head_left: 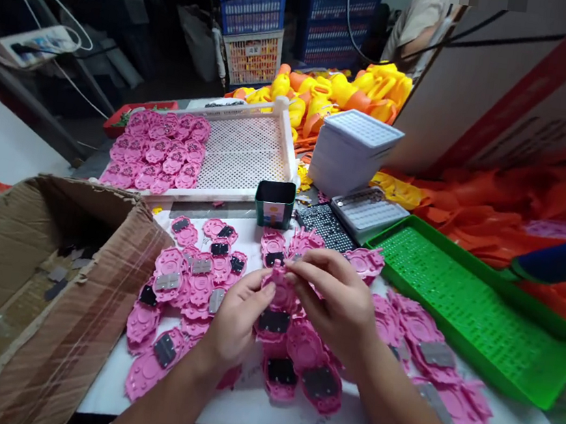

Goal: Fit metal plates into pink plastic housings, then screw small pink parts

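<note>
The left hand [240, 310] is gripping a pink piece [281, 291] between thumb and fingers, near the middle of the table. The right hand [341, 302] is pinching close at the piece's far end, thumb and fingertips drawn together; whether something small is sitting between them, I cannot tell from here.

Room for the hands is running tight. On the left, a cardboard box [92, 292] is pushing its torn rim up beside the work, and on the right a green tray [461, 309] is slanting along the table, its near corner reaching past the white sheet [227, 411]. Other pink pieces [200, 277], many bearing black or grey plates, are crowding both sides and lying just under the wrists. White paper is showing along the front edge — there the forearms are crossing it. Beyond the hands, a dark cup [274, 205] is standing upright, just in front of a white tray [243, 152] whose right part is showing its perforated floor.

The held piece is pointing its narrow, knobbed end away from the person — its long axis seems to be running front to back, though the fingers are hiding part of its outline.
</note>
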{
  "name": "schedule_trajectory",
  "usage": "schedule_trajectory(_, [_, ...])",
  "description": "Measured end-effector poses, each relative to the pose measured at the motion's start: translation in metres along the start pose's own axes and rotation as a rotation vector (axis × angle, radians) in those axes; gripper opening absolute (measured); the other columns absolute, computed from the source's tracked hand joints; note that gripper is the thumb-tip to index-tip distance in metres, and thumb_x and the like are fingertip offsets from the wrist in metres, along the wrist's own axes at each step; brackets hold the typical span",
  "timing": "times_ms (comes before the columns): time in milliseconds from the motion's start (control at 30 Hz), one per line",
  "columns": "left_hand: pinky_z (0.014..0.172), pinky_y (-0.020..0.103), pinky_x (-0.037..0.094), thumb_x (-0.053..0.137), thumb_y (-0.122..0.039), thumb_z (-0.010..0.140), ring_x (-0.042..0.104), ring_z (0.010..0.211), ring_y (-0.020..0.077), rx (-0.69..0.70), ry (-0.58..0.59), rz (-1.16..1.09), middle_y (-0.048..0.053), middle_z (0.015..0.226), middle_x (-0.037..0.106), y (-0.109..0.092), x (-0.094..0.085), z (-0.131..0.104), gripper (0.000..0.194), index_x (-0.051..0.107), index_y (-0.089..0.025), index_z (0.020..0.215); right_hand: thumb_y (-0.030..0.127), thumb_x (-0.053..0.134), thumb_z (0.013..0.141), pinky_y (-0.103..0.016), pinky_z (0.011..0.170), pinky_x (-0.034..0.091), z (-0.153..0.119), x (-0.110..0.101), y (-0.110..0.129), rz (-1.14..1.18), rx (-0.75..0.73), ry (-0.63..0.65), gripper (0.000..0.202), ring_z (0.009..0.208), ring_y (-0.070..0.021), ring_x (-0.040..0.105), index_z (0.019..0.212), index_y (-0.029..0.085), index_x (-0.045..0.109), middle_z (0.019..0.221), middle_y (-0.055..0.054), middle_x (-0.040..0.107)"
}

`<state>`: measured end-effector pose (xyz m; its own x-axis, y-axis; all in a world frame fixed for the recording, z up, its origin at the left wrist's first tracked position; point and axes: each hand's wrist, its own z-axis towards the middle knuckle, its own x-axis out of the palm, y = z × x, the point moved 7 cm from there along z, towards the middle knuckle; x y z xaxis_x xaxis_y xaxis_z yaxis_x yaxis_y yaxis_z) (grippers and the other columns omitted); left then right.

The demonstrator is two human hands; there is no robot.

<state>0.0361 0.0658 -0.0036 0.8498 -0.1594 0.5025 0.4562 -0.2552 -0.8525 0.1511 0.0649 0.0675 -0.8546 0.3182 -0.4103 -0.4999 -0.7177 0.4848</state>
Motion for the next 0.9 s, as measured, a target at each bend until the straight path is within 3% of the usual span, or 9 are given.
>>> schedule_trajectory(233, [0.081, 0.028, 0.050, 0.068, -0.028, 0.081, 0.066, 0.089, 0.0190, -0.015, -0.124, -0.003, 0.006, 0.091, 0.072, -0.0040, -0.0003, 0.0010, 0.018, 0.070, -0.016, 0.095, 0.011, 0.052, 0.086, -0.028, 0.058, 0.050, -0.0108, 0.0055, 0.0016, -0.060, -0.065, -0.004, 0.017, 0.071, -0.0147, 0.055, 0.097, 0.015, 0.064, 0.081, -0.007, 0.061])
schedule_trajectory(400, [0.084, 0.030, 0.050, 0.071, -0.029, 0.078, 0.066, 0.090, 0.0199, 0.005, -0.174, -0.037, 0.006, 0.089, 0.072, -0.0053, -0.0042, 0.0042, 0.019, 0.071, -0.017, 0.092, 0.008, 0.055, 0.085, -0.029, 0.066, 0.053, -0.0087, 0.0090, 0.0021, 0.010, -0.073, 0.051, 0.019, 0.080, -0.0153, 0.057, 0.102, 0.012, 0.063, 0.088, -0.010, 0.062])
schedule_trajectory(700, [0.086, 0.032, 0.048, 0.066, -0.034, 0.082, 0.064, 0.093, 0.0216, 0.009, -0.075, -0.033, 0.007, 0.090, 0.072, -0.0085, 0.0015, 0.0010, 0.023, 0.071, -0.017, 0.096, 0.005, 0.055, 0.083, -0.030, 0.064, 0.052, -0.0100, 0.0039, 0.0050, -0.009, -0.112, 0.018, 0.019, 0.078, -0.0153, 0.059, 0.098, 0.016, 0.061, 0.086, -0.008, 0.064])
schedule_trajectory(900, [0.083, 0.030, 0.045, 0.058, -0.041, 0.088, 0.061, 0.087, 0.0201, 0.039, -0.072, 0.096, 0.007, 0.089, 0.069, -0.0036, -0.0066, -0.0038, 0.028, 0.069, -0.017, 0.098, 0.007, 0.053, 0.083, -0.034, 0.069, 0.055, -0.0119, 0.0031, 0.0075, -0.042, -0.161, 0.026, 0.021, 0.083, -0.0181, 0.060, 0.099, 0.017, 0.063, 0.090, -0.009, 0.068])
